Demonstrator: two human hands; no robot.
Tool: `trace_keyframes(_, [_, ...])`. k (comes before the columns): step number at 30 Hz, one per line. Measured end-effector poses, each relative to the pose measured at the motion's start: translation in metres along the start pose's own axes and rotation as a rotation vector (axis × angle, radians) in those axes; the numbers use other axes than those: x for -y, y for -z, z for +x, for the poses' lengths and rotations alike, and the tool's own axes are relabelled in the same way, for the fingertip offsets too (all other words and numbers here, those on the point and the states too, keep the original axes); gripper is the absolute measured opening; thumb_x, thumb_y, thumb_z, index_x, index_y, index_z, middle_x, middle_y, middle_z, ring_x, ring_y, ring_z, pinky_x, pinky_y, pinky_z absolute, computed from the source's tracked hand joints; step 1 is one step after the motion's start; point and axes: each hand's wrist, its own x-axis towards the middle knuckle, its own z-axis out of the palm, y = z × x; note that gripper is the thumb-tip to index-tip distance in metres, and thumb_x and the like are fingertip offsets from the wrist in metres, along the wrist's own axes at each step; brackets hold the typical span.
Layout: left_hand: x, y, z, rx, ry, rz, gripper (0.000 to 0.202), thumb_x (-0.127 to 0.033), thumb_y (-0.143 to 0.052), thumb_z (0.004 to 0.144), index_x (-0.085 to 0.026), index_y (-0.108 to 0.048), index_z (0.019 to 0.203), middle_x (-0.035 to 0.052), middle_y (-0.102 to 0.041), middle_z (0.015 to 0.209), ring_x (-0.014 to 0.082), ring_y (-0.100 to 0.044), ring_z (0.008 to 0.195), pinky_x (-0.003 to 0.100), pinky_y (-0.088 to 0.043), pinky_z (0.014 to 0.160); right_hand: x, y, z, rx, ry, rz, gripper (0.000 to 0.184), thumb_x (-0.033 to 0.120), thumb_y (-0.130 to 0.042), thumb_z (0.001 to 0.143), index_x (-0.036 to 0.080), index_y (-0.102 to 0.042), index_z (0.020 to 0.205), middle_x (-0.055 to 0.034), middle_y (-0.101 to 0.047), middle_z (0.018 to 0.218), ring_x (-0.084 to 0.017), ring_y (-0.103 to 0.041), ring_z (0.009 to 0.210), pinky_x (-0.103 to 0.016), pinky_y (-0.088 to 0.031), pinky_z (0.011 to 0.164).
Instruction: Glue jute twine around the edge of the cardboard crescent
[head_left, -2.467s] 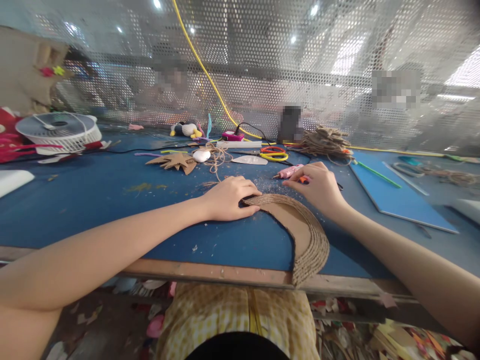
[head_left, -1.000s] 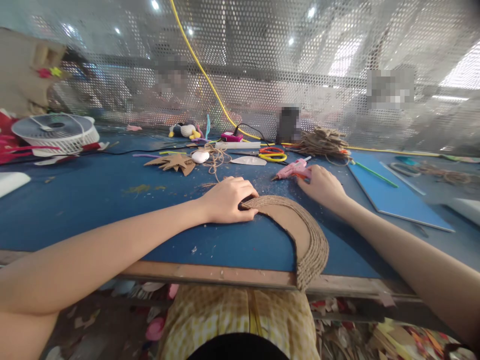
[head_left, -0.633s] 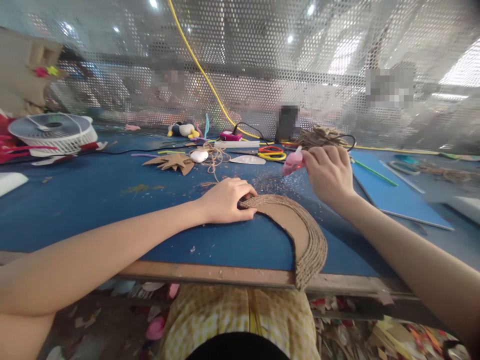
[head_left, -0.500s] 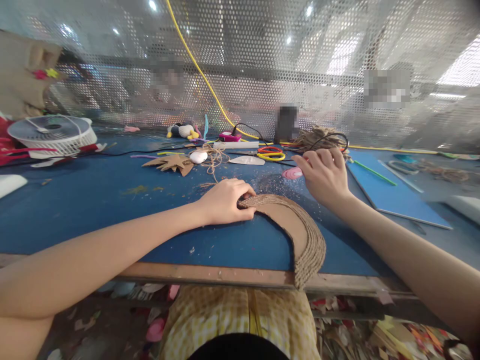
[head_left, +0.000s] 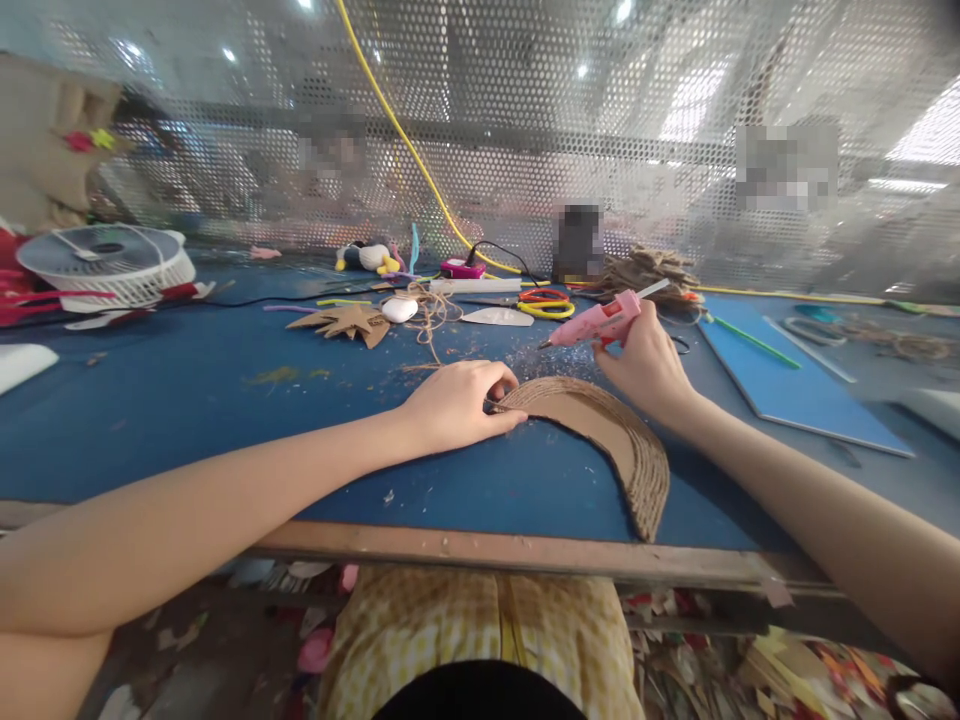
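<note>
A cardboard crescent (head_left: 577, 412) lies on the blue tabletop, its outer edge covered with rows of brown twine (head_left: 637, 452). My left hand (head_left: 469, 405) pinches its left tip between thumb and fingers. My right hand (head_left: 646, 365) is wrapped round the handle of a pink hot glue gun (head_left: 596, 322), with a pale glue stick poking out of its back. The gun's nozzle points left and down, above the table and beyond the crescent, apart from it.
Behind my hands lie yellow and orange scissors (head_left: 546, 304), star-shaped cardboard (head_left: 345, 322), a white egg-shaped piece (head_left: 400, 309) and loose twine (head_left: 436, 318). A white fan (head_left: 109, 265) rests at far left, a blue board (head_left: 802, 385) at right. Perforated metal (head_left: 480, 130) stands behind.
My right hand has picked up the pink glue gun and raised it off the table. The crescent has swung slightly to the right and away from the front edge, with my left hand still on it.
</note>
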Motion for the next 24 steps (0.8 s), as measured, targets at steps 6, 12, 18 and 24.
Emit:
trace_keyframes(6, [0.002,0.004,-0.002,0.006,-0.078,0.043,0.027,-0.025,-0.057,0.082,-0.018,-0.060,0.108,0.0074,-0.063,0.111,0.0208,-0.063,0.090,0.034,-0.051,0.076,0.011,0.007,-0.002,-0.014,0.189,0.064,0.037,0.035,-0.063,0.079,0.026,-0.028,0.079,0.0006,-0.045,0.075,-0.016,-0.044,0.067,-0.034,-0.041,0.063])
trace_keyframes(12, [0.007,0.005,-0.002,0.001,-0.169,0.015,0.014,-0.025,-0.055,0.085,-0.018,-0.063,0.094,0.0063,-0.064,0.103,0.0195,-0.064,0.086,0.034,-0.050,0.079,0.014,0.013,-0.005,-0.001,0.377,0.018,0.020,0.029,-0.057,0.083,0.025,-0.038,0.087,-0.0028,-0.049,0.081,-0.020,-0.050,0.072,-0.036,-0.044,0.065])
trace_keyframes(18, [0.009,0.003,0.001,-0.056,-0.211,0.002,0.013,-0.023,-0.053,0.090,-0.017,-0.064,0.089,0.0066,-0.066,0.097,0.0186,-0.064,0.087,0.032,-0.050,0.081,0.014,0.014,-0.010,0.060,0.456,-0.060,0.019,0.029,-0.058,0.083,0.024,-0.041,0.091,-0.0055,-0.053,0.084,-0.024,-0.054,0.077,-0.041,-0.047,0.067])
trace_keyframes(24, [0.008,0.003,0.002,-0.071,-0.188,0.012,0.010,-0.020,-0.055,0.089,-0.017,-0.064,0.089,0.0053,-0.067,0.095,0.0168,-0.063,0.082,0.030,-0.048,0.075,0.019,0.013,-0.011,0.045,0.540,-0.046,0.019,0.028,-0.056,0.085,0.025,-0.037,0.088,-0.0065,-0.054,0.086,-0.024,-0.053,0.079,-0.040,-0.047,0.066])
